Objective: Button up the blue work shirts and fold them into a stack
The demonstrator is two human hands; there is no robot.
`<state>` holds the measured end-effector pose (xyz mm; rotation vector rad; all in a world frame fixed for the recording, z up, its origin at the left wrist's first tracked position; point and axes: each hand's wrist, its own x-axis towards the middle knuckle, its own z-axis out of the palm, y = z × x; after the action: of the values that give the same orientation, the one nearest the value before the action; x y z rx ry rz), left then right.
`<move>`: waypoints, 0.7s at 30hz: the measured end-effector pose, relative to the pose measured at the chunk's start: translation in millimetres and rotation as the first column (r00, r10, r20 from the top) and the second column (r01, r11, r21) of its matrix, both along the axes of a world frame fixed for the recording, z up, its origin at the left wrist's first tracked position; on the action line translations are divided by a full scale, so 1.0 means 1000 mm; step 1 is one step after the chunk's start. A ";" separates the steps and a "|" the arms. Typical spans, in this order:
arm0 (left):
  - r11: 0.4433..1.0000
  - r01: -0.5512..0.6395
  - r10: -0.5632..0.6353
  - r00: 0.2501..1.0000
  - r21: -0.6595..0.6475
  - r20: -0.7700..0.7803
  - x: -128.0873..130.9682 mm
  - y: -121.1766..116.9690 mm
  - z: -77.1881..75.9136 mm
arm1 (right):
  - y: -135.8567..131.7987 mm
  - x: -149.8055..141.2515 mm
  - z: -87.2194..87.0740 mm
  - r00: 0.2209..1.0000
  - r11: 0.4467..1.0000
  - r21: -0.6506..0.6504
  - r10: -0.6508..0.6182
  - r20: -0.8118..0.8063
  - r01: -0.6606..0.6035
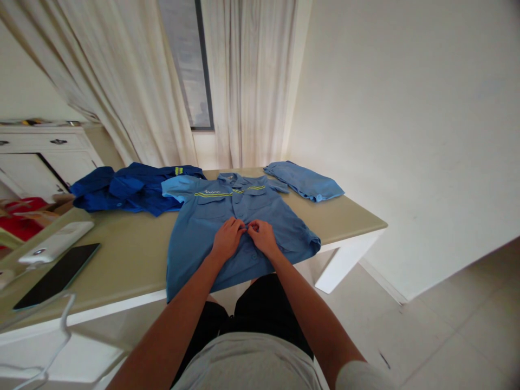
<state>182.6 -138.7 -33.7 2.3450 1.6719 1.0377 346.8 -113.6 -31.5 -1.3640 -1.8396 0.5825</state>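
A light blue short-sleeved work shirt [203, 216] with yellow reflective stripes lies front up on the beige table [130, 254], its hem hanging over the near edge. My left hand [227, 238] and my right hand [262, 236] meet at the shirt's button placket, fingers curled and pinching the fabric there. Both hands touch each other at the fingertips.
A dark blue garment pile [130, 187] lies at the back left, a folded light blue shirt [304, 180] at the back right. A black tablet [57, 276] and a white device [54, 242] rest on the table's left. White drawers [44, 157] stand left; curtains [244, 81] hang behind.
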 end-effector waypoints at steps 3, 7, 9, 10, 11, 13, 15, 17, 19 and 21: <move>0.999 0.053 -0.053 0.998 0.003 -0.030 0.000 -0.001 0.001 | 0.000 0.000 -0.001 1.000 1.000 -0.013 0.014 0.023 -0.014; 0.999 0.038 -0.038 0.998 0.006 -0.044 0.001 -0.001 0.001 | 0.000 0.000 -0.002 0.999 1.000 -0.011 0.012 0.043 -0.011; 1.000 0.020 -0.019 0.999 0.009 -0.044 0.001 -0.001 0.000 | 0.000 0.000 -0.002 0.999 1.000 0.001 0.003 0.042 -0.003; 1.000 0.015 -0.015 0.999 0.007 -0.046 0.001 0.000 0.000 | 0.000 0.000 -0.002 0.999 1.000 0.007 0.006 0.039 -0.006; 1.000 0.013 -0.013 0.999 0.003 -0.049 0.000 0.000 -0.001 | 0.000 0.000 -0.001 0.999 1.000 0.013 0.010 0.035 -0.011; 1.000 0.015 -0.015 0.998 -0.005 -0.054 -0.001 0.001 -0.001 | 0.000 0.000 -0.001 1.000 0.999 0.022 0.022 0.019 -0.023; 1.000 0.018 -0.018 0.999 -0.008 -0.042 -0.002 0.002 -0.002 | 0.000 0.001 -0.001 0.999 0.999 0.029 0.034 -0.004 -0.033; 1.000 0.010 -0.010 1.000 -0.008 -0.019 -0.003 0.002 -0.002 | 0.001 0.001 -0.001 0.998 0.998 0.033 0.049 -0.032 -0.048; 1.000 0.001 -0.001 1.000 -0.015 0.005 -0.004 0.003 -0.003 | 0.002 0.001 -0.002 0.996 0.997 0.038 0.076 -0.055 -0.074; 1.000 0.004 -0.003 0.999 -0.030 0.033 -0.005 0.005 -0.004 | 0.002 0.001 -0.003 0.993 0.994 0.052 0.095 -0.072 -0.092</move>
<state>177.3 -133.9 -37.9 2.2988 1.6598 1.0376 348.3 -111.6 -34.8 -1.2138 -1.8532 0.6247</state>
